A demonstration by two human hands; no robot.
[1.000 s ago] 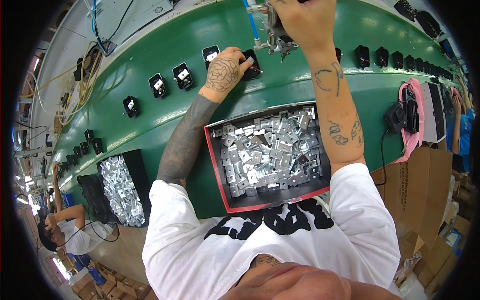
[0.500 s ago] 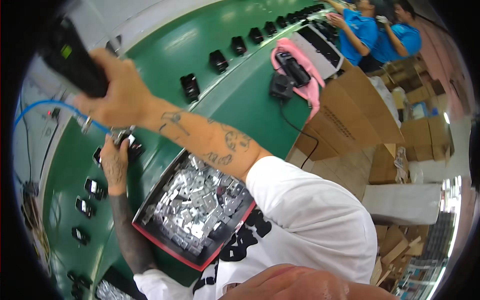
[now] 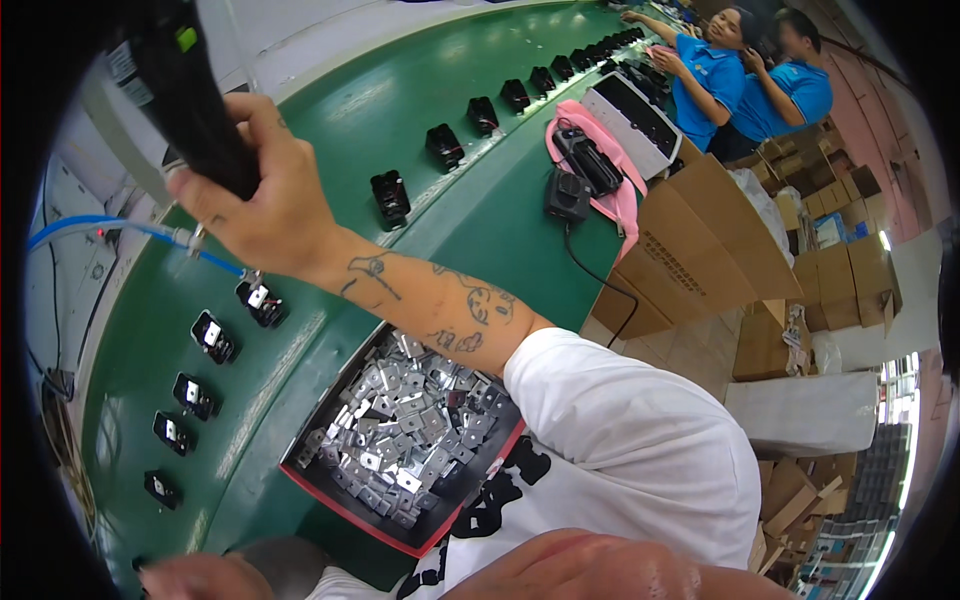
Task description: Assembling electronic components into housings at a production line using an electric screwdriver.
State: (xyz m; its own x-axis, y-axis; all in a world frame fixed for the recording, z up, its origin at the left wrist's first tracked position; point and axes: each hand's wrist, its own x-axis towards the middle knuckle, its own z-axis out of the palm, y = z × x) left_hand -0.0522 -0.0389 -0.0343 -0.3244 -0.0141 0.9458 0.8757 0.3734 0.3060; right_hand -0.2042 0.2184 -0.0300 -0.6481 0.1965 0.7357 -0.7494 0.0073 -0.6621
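Tilted up before the worktop's (image 3: pixel 340 120) far edge is a thick black tool (image 3: pixel 185 105) with a green patch. The left hand (image 3: pixel 205 578) is blurred; I cannot tell whether it grips anything. Open-topped black housings (image 3: pixel 213 338) holding pale metal pieces line the far-left edge. The right hand (image 3: pixel 265 195) wraps its fingers snugly round the tool. By the near edge, a red-sided box (image 3: pixel 350 519) brims with shiny, angular metal plates (image 3: pixel 410 430).

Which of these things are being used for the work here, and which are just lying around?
Seemingly in use: black tool in the right hand; metal pieces in the red-edged box; black cases on the green bench.

Probably lying about: pink item; black corded device; open cardboard box.
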